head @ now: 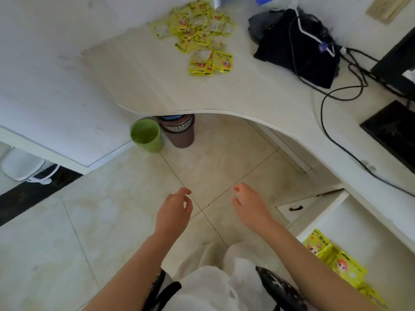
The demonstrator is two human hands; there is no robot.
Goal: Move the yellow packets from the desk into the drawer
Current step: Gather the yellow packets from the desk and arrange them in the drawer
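A heap of yellow packets (197, 25) lies at the far end of the white curved desk (157, 86), with a smaller cluster (211, 62) just in front of it. At the lower right an open white drawer (381, 232) holds several yellow packets (336, 259). My left hand (174, 212) and my right hand (249, 204) hover side by side over the tiled floor, well short of the desk edge. Both hold nothing, and their fingers are loosely curled. The drawer is to the right of my right forearm.
A black bag (298, 50) with cables (332, 113) sits on the desk right of the packets, and dark flat items (393, 133) lie at the right edge. A green basket (147, 135) and a brown bin (179, 131) stand under the desk.
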